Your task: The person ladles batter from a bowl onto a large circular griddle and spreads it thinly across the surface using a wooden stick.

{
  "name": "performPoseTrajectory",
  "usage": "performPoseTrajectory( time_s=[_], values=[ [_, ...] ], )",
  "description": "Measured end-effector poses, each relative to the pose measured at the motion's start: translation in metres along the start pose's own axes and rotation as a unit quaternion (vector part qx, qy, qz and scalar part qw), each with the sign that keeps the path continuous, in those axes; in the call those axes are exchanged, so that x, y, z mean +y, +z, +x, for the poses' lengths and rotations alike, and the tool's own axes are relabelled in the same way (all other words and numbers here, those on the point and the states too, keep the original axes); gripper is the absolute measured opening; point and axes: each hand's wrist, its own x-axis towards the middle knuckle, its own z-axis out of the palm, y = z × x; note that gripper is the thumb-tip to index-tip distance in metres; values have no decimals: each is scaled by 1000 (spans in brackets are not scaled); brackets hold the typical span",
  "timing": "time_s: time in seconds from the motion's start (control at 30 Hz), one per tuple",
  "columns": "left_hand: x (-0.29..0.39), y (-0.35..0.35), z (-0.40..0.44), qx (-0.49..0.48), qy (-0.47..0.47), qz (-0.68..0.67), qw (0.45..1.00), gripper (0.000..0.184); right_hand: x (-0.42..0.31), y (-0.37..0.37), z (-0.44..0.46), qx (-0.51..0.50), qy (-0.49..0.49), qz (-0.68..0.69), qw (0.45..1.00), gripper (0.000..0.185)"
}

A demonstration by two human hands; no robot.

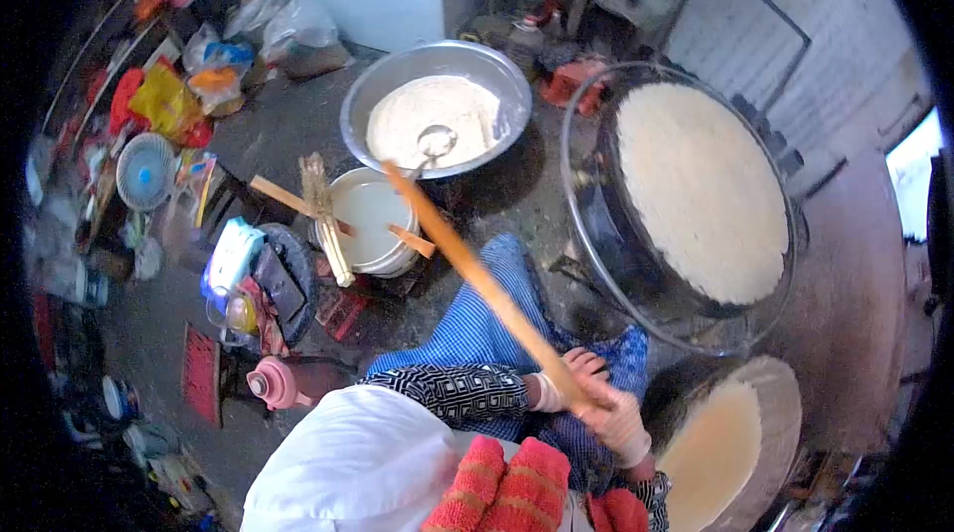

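Observation:
A long flat wooden stick (477, 279) slants across the middle, its far end beside the big metal basin. My right hand (618, 423), with a pale covering at the wrist and back, is closed round its near end. My left hand (584, 365) lies just behind the stick, over the blue checked cloth on my lap, fingers apart; the stick hides part of its palm. To the right, a wide pale sheet of batter (701, 189) covers a round griddle. A tub of beige liquid (711, 457) stands near my right arm.
The metal basin (360, 140) of pale batter holds a ladle (435, 143). In front stands a bucket of cloudy water (370, 219) with a brush (316, 184) and wooden pieces across it. A pink bottle (273, 383), a fan (145, 171) and bags lie left. A rim (574, 204) surrounds the griddle.

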Motion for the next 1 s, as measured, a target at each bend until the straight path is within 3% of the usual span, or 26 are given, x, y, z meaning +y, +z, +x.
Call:
performPoseTrajectory(
  time_s=[0.13,0.23,0.27,0.3,0.33,0.4,0.47,0.5,0.53,0.57,0.63,0.67,0.7,0.8,0.9,0.93,1.0],
  values=[
    [-28,-23,-3,-24,-57,-19,998,53,-62,11,18,-49,-13,-31,998,38],
    [-36,-16,-13,9,-32,-22,999,51,-99,12,40,-94,-133,-254,953,42],
    [-39,-6,-21,-26,-23,-4,999,50,-108,23,53,-161,-67,-162,971,47],
    [-52,13,-26,-59,6,12,998,49,-113,34,63,-183,-61,-103,976,49],
    [-65,34,-31,-95,40,26,994,48,-122,57,74,-204,-96,-57,973,52],
    [-45,-45,10,-168,-17,-55,984,49,-145,105,96,-223,-213,31,951,58],
    [-56,-72,26,-75,4,-28,997,49,-160,131,102,-223,-288,84,928,64],
    [-45,-112,39,-63,1,52,997,51,-158,127,98,-190,-289,62,936,67],
    [-46,-132,40,-6,9,79,997,55,-146,119,86,-141,-262,9,955,66],
    [-60,-145,39,-16,-33,103,994,58,-125,113,87,-97,-227,-50,968,65],
    [-143,-124,-1,30,-34,162,986,74,-69,107,80,100,-149,-168,969,66],
    [-118,-162,2,-85,-152,124,977,78,-39,91,60,160,-151,-176,959,63],
    [-126,-167,-9,-90,-196,118,969,74,-21,98,29,339,-69,-163,924,52],
    [-73,-128,13,-21,-159,196,967,64,99,38,-140,518,88,-96,845,47],
    [-46,-159,30,62,-44,257,963,41,147,85,-217,585,317,-125,736,39],
    [-65,-151,25,36,-76,226,971,48,165,107,-240,596,311,-149,726,46],
    [-77,-141,16,7,-73,234,969,49,235,174,-261,600,436,-243,626,77]
  ],
)
